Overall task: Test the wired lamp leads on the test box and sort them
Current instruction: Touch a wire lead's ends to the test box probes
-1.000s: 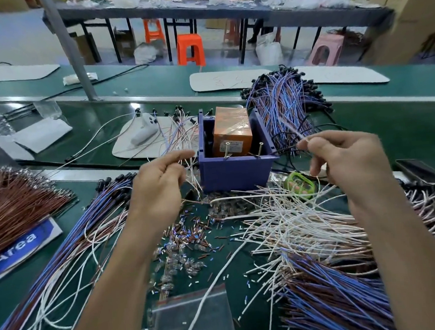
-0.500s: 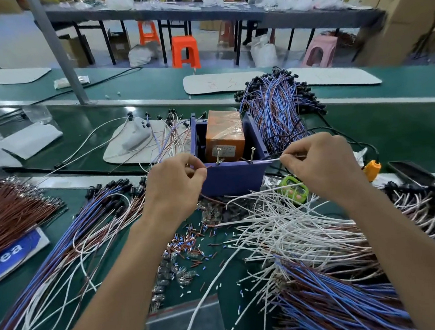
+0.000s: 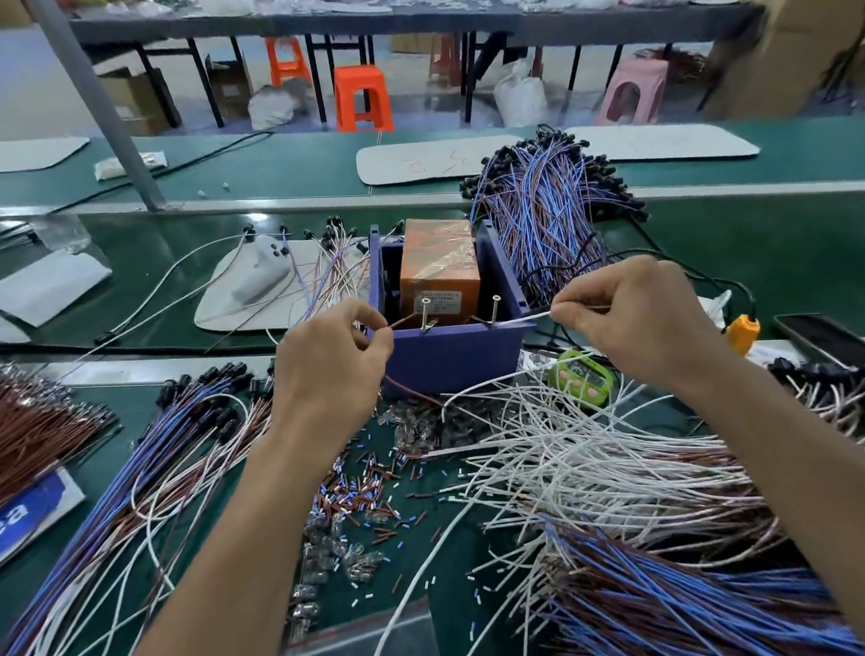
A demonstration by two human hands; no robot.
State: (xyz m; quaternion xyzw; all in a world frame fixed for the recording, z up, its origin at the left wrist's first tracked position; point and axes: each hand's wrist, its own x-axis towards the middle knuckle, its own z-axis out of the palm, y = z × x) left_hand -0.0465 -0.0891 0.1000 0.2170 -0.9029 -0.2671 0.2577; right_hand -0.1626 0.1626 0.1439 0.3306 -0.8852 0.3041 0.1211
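Bench (image 3: 266, 170): green mat, with the test box centred so both hands can reach it.
White pile (image 3: 582, 450): lies right of the box, near the right hand. Likely the untested feed.
Blue-brown bundle (image 3: 172, 448): laid out on the left, probably sorted stock.
Test box (image 3: 453, 357): purple, open top, orange unit (image 3: 439, 271) inside.
Left hand (image 3: 328, 371): pinches the brown lead end (image 3: 404, 322), aimed at the left screw (image 3: 425, 314).
Right hand (image 3: 634, 313): pinches the white lead end (image 3: 522, 319), tip at the right screw (image 3: 496, 310).
Screws: upright on the front rim, probably the contacts. Actual touch can't be confirmed.

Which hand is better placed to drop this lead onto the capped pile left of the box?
Probably left: the left hand pinches the brown wire beside the capped pile; the right hand holds the white wire beyond the test box.
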